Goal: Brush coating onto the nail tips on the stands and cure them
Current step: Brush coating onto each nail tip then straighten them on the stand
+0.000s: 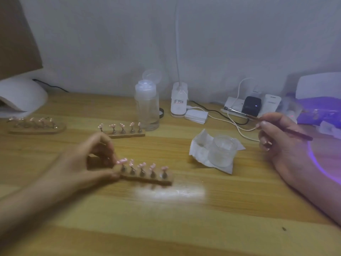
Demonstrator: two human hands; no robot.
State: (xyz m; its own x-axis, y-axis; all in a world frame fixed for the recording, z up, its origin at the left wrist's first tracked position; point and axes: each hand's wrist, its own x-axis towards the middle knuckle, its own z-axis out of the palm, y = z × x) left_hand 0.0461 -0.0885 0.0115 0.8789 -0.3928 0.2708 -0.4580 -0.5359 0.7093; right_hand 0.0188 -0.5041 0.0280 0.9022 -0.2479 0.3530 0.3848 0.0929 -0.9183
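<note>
A wooden stand [147, 179] with several pink nail tips on small posts lies at the table's centre, blurred. My left hand [86, 161] grips its left end between thumb and fingers. My right hand [276, 137] is off to the right and holds a thin brush [245, 115] whose metal end points left toward the back. Two more stands with pink tips sit farther back: one stand [122, 129] in the middle and another stand [36, 125] at the left. A lit purple curing lamp [321, 108] glows at the right edge.
A small clear jar [222, 151] stands on a white tissue [200, 145] right of centre. A clear pump bottle [147, 106], a white desk-lamp base [179, 100], a power strip with cables [238, 106] and a second white lamp [20, 97] line the back.
</note>
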